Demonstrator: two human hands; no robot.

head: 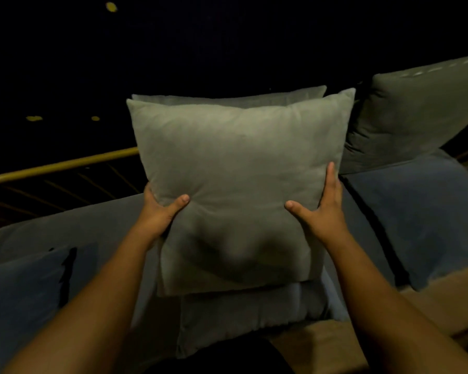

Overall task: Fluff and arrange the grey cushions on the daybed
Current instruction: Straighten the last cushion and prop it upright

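Note:
A square grey cushion (pixel 238 157) stands upright in the middle of the view, above the daybed's dark blue-grey seat (pixel 65 228). My left hand (pixel 160 209) grips its lower left side, thumb on the front and fingers behind. My right hand (pixel 322 209) presses against its lower right side, thumb spread on the front face. A second grey cushion (pixel 227 99) shows just behind its top edge. Another cushion (pixel 254 314) lies flat beneath it. A larger grey cushion (pixel 405 117) leans at the right.
A brass-coloured rail (pixel 60 166) with thin slats runs behind the seat on the left. A dark blue seat pad (pixel 416 211) lies at the right. A blue cushion (pixel 19 292) sits at the lower left. The background is dark.

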